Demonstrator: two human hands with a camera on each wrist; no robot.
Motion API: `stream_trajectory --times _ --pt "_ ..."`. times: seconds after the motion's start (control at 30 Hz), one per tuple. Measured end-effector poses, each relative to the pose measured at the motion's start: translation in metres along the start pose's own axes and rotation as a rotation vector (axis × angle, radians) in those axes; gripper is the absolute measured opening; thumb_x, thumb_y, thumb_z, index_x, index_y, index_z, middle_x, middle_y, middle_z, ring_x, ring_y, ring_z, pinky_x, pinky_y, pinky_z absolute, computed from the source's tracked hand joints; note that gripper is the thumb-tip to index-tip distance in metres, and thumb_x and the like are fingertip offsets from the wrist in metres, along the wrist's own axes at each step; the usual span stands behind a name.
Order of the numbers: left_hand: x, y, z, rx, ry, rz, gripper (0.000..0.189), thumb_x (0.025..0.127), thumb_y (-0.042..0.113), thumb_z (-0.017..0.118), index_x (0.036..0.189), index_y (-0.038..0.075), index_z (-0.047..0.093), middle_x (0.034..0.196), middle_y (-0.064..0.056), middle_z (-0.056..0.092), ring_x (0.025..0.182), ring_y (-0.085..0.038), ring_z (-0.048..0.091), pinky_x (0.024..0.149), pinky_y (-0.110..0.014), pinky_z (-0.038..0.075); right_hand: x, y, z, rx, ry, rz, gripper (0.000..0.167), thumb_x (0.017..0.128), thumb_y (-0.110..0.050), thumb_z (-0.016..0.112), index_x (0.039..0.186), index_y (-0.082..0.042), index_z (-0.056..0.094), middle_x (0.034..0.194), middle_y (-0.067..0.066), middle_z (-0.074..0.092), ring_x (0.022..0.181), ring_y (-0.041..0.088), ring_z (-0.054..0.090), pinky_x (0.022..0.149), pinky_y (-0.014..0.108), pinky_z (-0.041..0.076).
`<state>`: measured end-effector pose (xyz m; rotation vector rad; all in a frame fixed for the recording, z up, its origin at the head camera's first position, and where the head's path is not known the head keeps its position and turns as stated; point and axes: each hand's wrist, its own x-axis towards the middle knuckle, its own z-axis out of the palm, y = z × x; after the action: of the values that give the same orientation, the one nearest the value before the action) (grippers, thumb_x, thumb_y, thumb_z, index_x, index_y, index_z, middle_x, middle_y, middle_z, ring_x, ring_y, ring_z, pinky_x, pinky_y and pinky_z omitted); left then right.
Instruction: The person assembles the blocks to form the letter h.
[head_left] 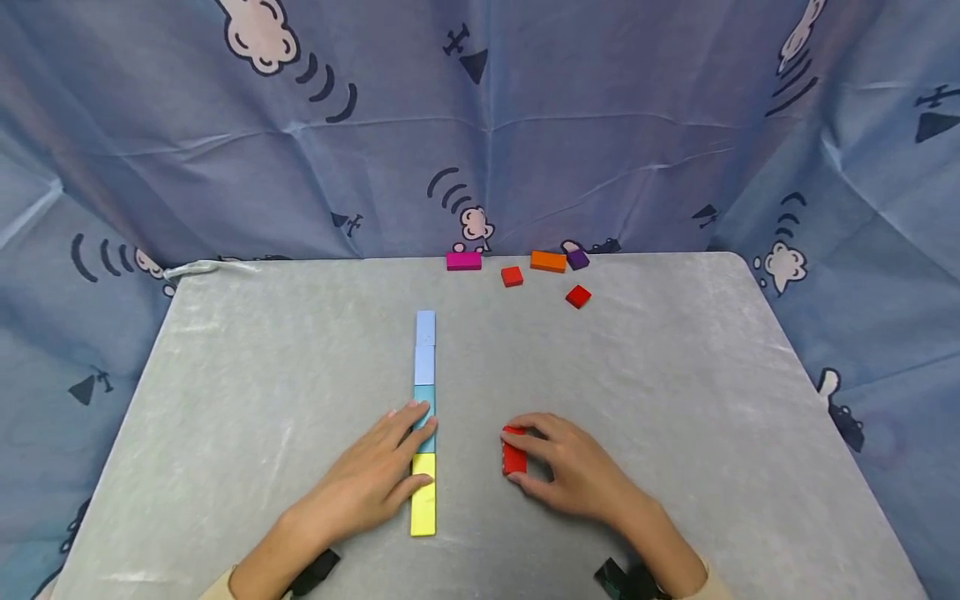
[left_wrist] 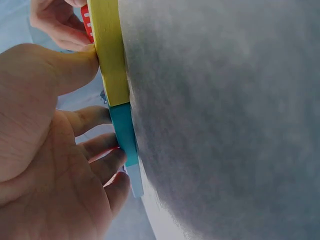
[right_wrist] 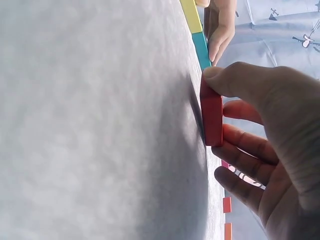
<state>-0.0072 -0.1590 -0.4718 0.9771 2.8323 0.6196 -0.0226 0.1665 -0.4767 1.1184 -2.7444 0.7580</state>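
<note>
A straight row of blocks runs away from me on the grey table: a yellow block (head_left: pixel 423 517) nearest, a teal block (head_left: pixel 424 393) beyond it, then light blue blocks (head_left: pixel 425 350) at the far end. My left hand (head_left: pixel 371 475) rests over the row, its extended fingers touching the teal block and its thumb the yellow one. To the right of the row, my right hand (head_left: pixel 573 467) pinches a red block (right_wrist: pixel 212 120) between thumb and fingers, low at the table surface. White marks show along one side of the red block (left_wrist: pixel 87 22) in the left wrist view.
Along the table's back edge lie a magenta block (head_left: pixel 463 262), an orange block (head_left: pixel 548 262) and a purple block (head_left: pixel 577 259). Two small red blocks (head_left: pixel 512 277) sit just in front of them. A blue patterned cloth (head_left: pixel 600 150) hangs behind and beside the table.
</note>
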Motion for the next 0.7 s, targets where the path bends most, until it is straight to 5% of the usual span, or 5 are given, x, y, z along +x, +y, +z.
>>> stream_trajectory --times 0.7 --pt "0.001 -0.002 -0.001 -0.002 -0.035 -0.006 0.067 0.105 0.039 0.067 0.158 0.003 0.048 0.170 -0.015 0.040 0.160 -0.032 0.038 0.133 -0.048 0.032 -0.031 -0.015 0.000 -0.025 0.087 -0.022 0.055 0.080 -0.024 0.093 0.132 -0.017 0.076 0.132 -0.002 0.070 0.115 0.014 0.068 0.095 0.031 0.059"
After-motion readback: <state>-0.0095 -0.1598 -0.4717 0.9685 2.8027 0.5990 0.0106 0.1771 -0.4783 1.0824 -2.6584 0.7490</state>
